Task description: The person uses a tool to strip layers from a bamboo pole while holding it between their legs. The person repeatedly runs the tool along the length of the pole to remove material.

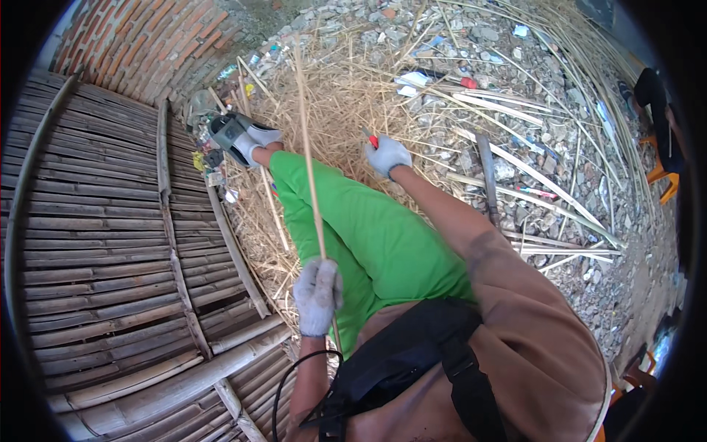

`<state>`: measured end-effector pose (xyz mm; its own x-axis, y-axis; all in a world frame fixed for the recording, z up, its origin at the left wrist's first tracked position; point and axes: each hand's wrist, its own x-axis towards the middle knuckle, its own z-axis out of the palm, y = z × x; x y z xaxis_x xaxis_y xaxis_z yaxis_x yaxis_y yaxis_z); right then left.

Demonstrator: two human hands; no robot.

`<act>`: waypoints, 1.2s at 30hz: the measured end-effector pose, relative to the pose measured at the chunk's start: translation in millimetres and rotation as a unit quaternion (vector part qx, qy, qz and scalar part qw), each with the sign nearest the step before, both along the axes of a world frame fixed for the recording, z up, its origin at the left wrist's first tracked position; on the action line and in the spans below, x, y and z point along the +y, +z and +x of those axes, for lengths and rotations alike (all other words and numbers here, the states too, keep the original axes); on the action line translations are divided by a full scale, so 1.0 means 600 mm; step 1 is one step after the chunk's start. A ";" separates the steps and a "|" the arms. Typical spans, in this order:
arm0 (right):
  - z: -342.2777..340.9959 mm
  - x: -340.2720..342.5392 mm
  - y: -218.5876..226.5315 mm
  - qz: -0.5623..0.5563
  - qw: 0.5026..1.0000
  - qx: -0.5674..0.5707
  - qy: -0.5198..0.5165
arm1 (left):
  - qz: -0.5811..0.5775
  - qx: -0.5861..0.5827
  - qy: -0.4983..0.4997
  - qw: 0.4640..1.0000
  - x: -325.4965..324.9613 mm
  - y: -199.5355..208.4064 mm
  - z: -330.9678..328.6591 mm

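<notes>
My left hand (317, 296), in a pale work glove, is closed around a long thin bamboo strip (305, 140). The strip runs from beside my hip, past the glove and up over the green cloth (375, 221) covering my legs, its far end above the straw. My right hand (389, 156), gloved too, is held out beyond my knees. It is closed on a small red-handled knife (372, 139), whose short dark tip points away from me. Most of that handle is hidden in the glove. The strip and the knife are apart.
A slatted bamboo platform (96, 243) fills the left side, with a brick wall (147, 44) behind. Straw-like shavings (331, 103) cover the ground ahead. Split bamboo pieces (545, 180) and a dark wooden stick (487, 177) lie on rubble at right. An orange chair (663, 180) stands at far right.
</notes>
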<state>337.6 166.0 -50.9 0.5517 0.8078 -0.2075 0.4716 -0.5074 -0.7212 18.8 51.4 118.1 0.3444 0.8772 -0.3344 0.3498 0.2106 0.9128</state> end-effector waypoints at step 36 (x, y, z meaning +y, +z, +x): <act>0.230 -0.216 0.427 0.371 0.896 0.204 -0.136 | 0.282 0.139 -0.248 0.916 -0.149 -0.040 -0.099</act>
<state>475.9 36.6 205.1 0.7494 0.6540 0.1029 0.0246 0.1279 -0.9915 -40.8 -37.7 93.9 0.7175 0.6965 -0.0116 0.5108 -0.5147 0.6886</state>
